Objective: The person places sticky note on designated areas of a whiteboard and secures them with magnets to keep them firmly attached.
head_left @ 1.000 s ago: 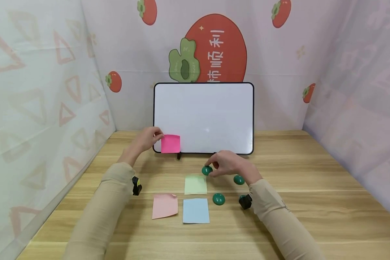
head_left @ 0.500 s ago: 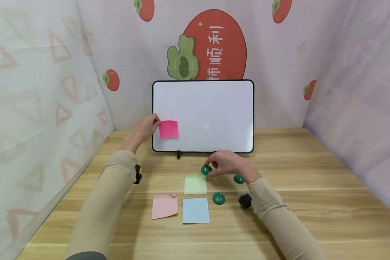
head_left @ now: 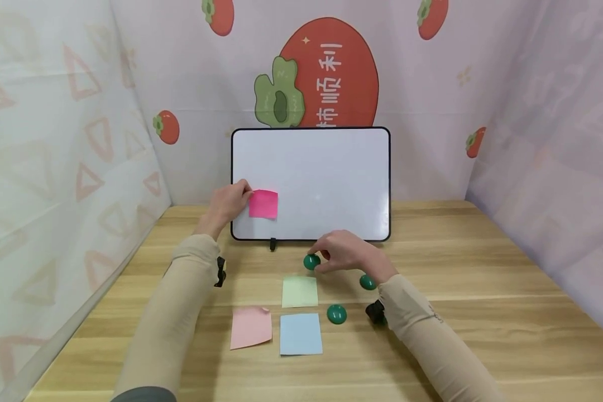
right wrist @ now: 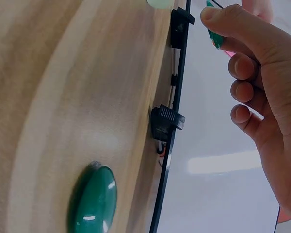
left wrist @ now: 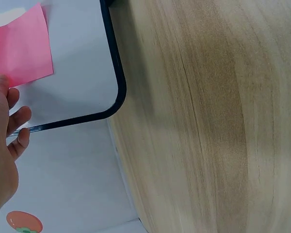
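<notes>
Change: pink note raised higher before whiteboard, just right of left fingers pinching its corner | right fingers pinch green dome at their tips | note seemingly nearer placement, dome apart

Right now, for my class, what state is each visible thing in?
Bright pink note: corner pinched by left hand
Held green dome: pinched by right hand
Whiteboard: upright, no writing visible
Pale pink note: on table, corner curled
Pale green note: lying on table
Blue note: lying on table
Other green domes: on table
</notes>
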Demonstrator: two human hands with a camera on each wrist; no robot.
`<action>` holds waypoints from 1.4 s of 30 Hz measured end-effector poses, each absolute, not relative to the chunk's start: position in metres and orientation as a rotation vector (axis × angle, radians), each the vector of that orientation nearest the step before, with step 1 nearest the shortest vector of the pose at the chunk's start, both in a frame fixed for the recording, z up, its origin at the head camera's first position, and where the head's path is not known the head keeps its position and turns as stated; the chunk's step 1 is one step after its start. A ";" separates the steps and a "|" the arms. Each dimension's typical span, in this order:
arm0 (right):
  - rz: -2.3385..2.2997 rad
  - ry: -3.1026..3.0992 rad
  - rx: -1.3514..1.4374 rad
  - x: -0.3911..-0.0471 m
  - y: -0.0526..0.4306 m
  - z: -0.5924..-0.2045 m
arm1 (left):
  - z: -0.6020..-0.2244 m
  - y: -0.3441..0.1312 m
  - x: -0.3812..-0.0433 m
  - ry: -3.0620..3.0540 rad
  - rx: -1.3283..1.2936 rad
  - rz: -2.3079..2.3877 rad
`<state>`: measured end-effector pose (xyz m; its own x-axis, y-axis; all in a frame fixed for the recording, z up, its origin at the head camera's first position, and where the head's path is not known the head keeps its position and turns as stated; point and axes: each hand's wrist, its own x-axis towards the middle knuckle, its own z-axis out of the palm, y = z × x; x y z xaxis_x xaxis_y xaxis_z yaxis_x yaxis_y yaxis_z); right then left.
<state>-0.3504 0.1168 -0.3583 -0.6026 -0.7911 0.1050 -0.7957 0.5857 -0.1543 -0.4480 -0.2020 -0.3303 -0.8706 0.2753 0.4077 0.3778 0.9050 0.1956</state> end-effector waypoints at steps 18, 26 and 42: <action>0.144 -2.402 1.459 -0.372 0.088 -0.346 | -0.329 -0.214 -0.445 -2.693 -0.476 -0.387; 0.099 -2.264 1.403 -0.390 0.073 -0.344 | -0.329 -0.214 -0.441 -2.706 -0.469 -0.394; 0.103 -2.121 1.250 -0.424 0.043 -0.343 | -0.331 -0.214 -0.442 -2.726 -0.476 -0.433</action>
<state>-0.4240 0.0435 -0.3427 -0.3217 -0.7507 0.5771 -0.8031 0.5391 0.2536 -0.4425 -0.2144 -0.3311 -0.8863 0.2698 0.3764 0.3732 0.8973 0.2355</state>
